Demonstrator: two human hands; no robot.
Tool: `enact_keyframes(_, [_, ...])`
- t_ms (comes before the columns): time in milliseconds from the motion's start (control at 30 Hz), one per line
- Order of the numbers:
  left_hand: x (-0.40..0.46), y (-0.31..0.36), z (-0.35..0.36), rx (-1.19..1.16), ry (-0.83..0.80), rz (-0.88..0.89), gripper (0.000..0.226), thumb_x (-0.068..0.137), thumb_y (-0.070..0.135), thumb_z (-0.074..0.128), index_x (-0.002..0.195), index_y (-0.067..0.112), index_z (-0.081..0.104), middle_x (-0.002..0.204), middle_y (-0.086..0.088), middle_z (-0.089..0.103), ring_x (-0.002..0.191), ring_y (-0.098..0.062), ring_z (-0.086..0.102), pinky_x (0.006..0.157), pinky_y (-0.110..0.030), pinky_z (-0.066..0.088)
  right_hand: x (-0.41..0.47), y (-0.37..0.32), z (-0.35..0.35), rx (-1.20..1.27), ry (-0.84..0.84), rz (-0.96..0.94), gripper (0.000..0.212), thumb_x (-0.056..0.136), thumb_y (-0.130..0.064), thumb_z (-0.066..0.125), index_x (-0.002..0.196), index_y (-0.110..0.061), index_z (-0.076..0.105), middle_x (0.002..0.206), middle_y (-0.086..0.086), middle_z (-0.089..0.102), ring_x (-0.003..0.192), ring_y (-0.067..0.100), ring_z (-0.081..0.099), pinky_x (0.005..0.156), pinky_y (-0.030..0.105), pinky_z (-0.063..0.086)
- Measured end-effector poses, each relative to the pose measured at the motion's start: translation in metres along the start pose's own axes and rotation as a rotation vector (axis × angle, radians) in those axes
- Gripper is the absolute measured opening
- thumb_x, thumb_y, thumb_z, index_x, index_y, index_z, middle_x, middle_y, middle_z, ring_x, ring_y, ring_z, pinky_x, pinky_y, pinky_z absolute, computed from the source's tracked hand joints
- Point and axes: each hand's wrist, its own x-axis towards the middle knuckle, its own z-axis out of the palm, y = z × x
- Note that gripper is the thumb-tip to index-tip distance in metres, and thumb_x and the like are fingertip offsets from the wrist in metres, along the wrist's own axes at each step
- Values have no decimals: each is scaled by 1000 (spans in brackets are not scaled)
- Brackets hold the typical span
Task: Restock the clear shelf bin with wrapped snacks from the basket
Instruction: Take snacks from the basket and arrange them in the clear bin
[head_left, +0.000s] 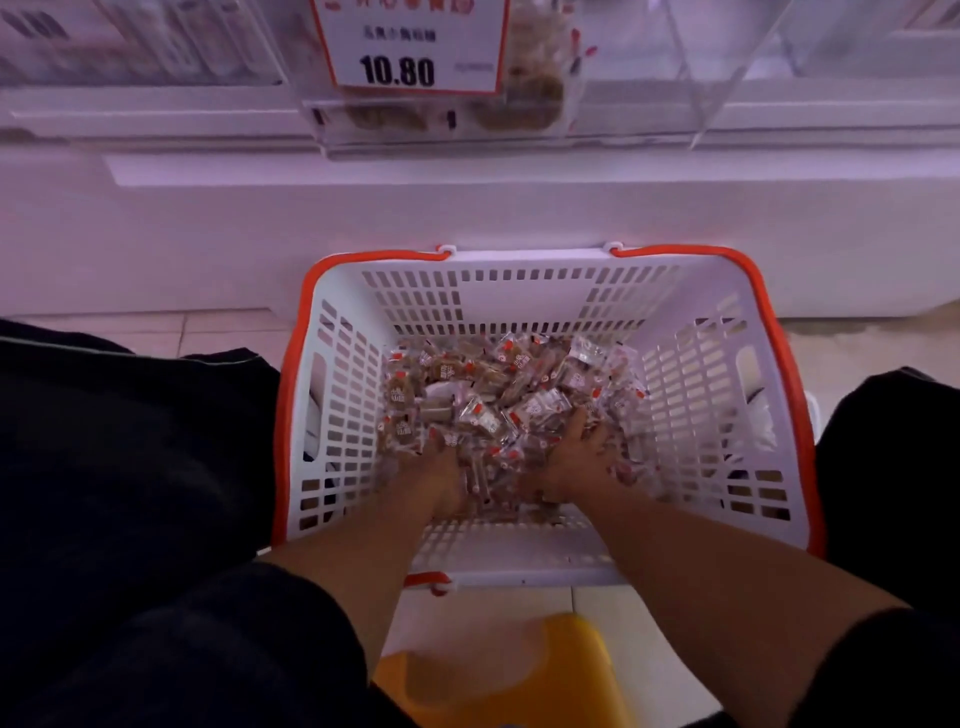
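Both hands, left hand (441, 470) and right hand (574, 457), sunk fingers-down in loose wrapped snacks (498, 400) in white basket (519, 291) below clear shelf bin (467, 119); grip state hidden, cannot tell; likely light, slippery, crushable: best scooped from underneath.

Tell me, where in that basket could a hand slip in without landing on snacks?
The far end of the basket, between its back wall and the wrapped snacks, looks bare. It is crowded in the middle and near side, where the left hand and right hand dig into the heap. The tiled floor before the yellow stool is also bare.
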Motion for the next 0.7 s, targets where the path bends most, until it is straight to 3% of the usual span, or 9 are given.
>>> enact_keyframes(67, [3,4,6,-68,18,20,67,86,38,72,143,15,46,150,-14,44,130,-34,49,104,-41,46,6,-2,-1,142,117,-41,127,65,-52,85,152,-19,-1,154,26,5,138,49,27,108,55,36])
enact_keyframes(133, [4,8,12,-117,62,15,65,82,41,73,135,11,50,129,-13,60,115,-31,59,97,-40,50,9,-3,-6,281,197,-68,113,65,-39,89,146,-18,14,145,24,20,125,45,45,100,46,47])
enact_keyframes(233, [6,12,17,-170,-23,-43,84,81,39,76,147,10,33,131,-16,59,116,-34,58,98,-43,50,9,-4,-6,296,175,-25,126,66,-34,90,153,-23,0,156,18,-1,134,46,36,105,46,44])
enact_keyframes(300, [5,10,16,-198,-14,-60,85,77,38,79,145,9,36,131,-14,59,117,-33,58,99,-42,49,7,-6,-5,245,149,-19,126,71,-35,87,154,-23,-8,158,17,-9,139,48,29,106,47,43])
enact_keyframes(400, [2,11,14,-277,3,-60,82,75,42,80,142,11,43,131,-12,58,117,-31,59,100,-41,49,5,-4,-11,201,163,-73,114,67,-21,90,149,-22,10,150,18,17,130,44,41,99,47,49])
enact_keyframes(500, [9,18,13,-628,-142,15,67,85,15,76,139,9,37,135,-13,51,111,-23,52,94,-27,51,4,1,-13,288,125,-173,103,62,-14,89,142,-17,25,133,16,47,114,34,57,93,42,52])
enact_keyframes(533, [8,19,13,-644,-136,44,56,86,11,75,132,9,42,129,-9,53,106,-20,52,87,-21,52,3,1,-13,317,89,-165,103,62,-16,89,142,-15,26,131,15,51,114,34,57,94,42,51])
enact_keyframes(600, [6,17,12,-525,-45,68,50,84,18,76,127,14,52,120,-3,61,106,-20,60,90,-27,51,5,0,-11,325,53,-141,93,63,-23,91,135,-8,34,122,14,55,112,33,57,93,44,51])
enact_keyframes(700, [5,16,13,-415,-49,95,36,84,19,73,116,12,58,111,-7,66,100,-27,65,86,-34,54,10,-2,-14,340,43,-146,56,63,-22,92,102,-11,52,97,6,63,97,27,61,80,36,52])
